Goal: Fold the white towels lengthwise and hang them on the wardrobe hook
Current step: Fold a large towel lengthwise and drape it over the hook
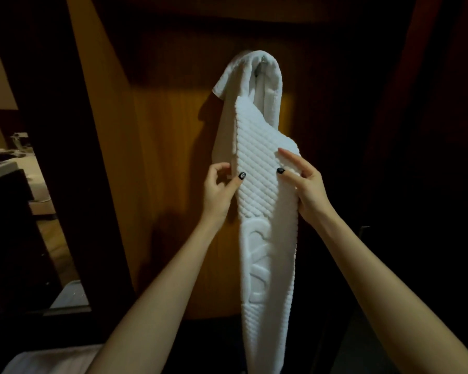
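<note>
Hotel room or bedroom, dim warm light. Wood-veneer wardrobe panel (168,130) with a metal hook (262,59) carrying a white towel (265,201) in an embossed, hotel-style weave. Far left: bed (35,179) with white linen, seen through a doorway or mirror, can't tell which.

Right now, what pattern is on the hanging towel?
White towel, raised diagonal ribbing; clearest in the head view.
</note>
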Demonstrator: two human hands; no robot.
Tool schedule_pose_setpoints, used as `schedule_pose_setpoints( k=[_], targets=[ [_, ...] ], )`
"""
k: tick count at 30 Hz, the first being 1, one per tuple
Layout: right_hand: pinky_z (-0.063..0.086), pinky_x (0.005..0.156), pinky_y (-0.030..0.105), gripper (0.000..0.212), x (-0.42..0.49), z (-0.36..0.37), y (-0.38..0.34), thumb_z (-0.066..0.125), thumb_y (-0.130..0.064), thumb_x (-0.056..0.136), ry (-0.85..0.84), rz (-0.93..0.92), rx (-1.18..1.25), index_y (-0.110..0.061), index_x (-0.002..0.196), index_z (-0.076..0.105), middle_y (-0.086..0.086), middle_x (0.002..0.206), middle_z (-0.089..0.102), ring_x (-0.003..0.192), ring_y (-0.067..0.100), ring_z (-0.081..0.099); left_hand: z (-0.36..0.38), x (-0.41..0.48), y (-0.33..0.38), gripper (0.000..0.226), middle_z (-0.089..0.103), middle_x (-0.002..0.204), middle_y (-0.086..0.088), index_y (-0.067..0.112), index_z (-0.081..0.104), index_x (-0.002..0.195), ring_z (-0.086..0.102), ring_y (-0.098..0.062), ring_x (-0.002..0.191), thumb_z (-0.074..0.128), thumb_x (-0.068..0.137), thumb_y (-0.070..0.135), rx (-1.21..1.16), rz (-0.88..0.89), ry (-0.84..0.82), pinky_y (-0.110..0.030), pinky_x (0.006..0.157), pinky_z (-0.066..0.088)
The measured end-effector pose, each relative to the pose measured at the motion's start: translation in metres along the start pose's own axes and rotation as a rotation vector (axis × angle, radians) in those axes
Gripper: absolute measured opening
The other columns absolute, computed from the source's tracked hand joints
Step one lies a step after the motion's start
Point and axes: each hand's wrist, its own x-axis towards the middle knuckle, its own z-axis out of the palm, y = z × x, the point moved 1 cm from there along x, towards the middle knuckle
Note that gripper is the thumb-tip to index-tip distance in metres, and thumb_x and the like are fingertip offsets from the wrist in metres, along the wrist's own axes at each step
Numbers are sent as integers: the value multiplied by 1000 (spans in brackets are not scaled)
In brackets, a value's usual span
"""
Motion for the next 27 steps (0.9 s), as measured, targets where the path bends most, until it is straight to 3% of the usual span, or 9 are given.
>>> schedule_pose_setpoints(
  k=[4,6,8,10,13,16,21,24,27],
  targets=[
    [56,78,23,41,-1,-5,7,66,1,85,33,53,54,-35,104,75,-12,113,71,105,14,68,-1,-8,-7,57,57,128,-11,39,43,127,60,-21,116,68,86,8,-117,-57,-155,-27,84,55],
    [57,77,24,42,-1,-5,7,65,2,85,37,77,78,-35,103,75,-11,112,72,103,15,69,-1,-10,-8,71,56,132,-15,55,33,131,59,-26,118,67,87,10,-139,-77,-189,-38,87,55],
    [57,75,25,43,-2,-2,5,65,2,86,37,90,84,-36,102,75,-9,113,71,102,16,70,-1,-12,-6,74,66,121,-5,59,25,134,66,-21,108,62,91,12,-159,-86,-228,-33,79,57],
    [57,74,25,43,-3,0,4,65,1,86,39,95,65,-37,102,75,-7,117,69,101,16,70,-2,-13,-6,72,70,113,5,60,17,134,68,-16,103,57,94,16,-137,-70,-259,-28,77,57],
    [57,71,24,42,-4,-1,3,65,0,86,36,101,39,-36,108,72,-7,119,67,99,14,70,-3,-13,-4,69,62,124,-11,63,12,134,67,-22,103,53,96,23,-81,-27,-275,-31,79,57],
    [57,72,23,42,-8,-2,0,66,-2,86,43,97,20,-35,114,69,-6,121,66,100,13,70,0,-15,1,75,63,119,-16,59,5,139,68,-26,99,54,96,22,-35,-5,-314,-36,79,58],
    [55,80,20,51,-13,-5,-5,68,-4,86,16,16,-81,-33,127,60,-24,115,67,107,4,65,11,-20,3,63,48,136,-17,62,20,130,60,-27,115,43,101,11,20,18,-319,-40,86,57],
    [51,94,21,68,-18,-9,-7,69,-6,86,-50,-36,-241,-39,141,45,-28,131,53,121,-3,54,17,-23,6,57,35,147,-11,54,24,131,47,-24,129,40,101,8,23,18,-340,-48,99,49],
    [41,100,13,73,-24,-9,-17,70,-16,88,-130,-41,-390,-55,138,35,-52,126,35,122,-21,38,22,-27,11,56,26,153,-6,44,22,136,36,-20,138,46,99,8,18,21,-338,-48,106,42]
  ],
)
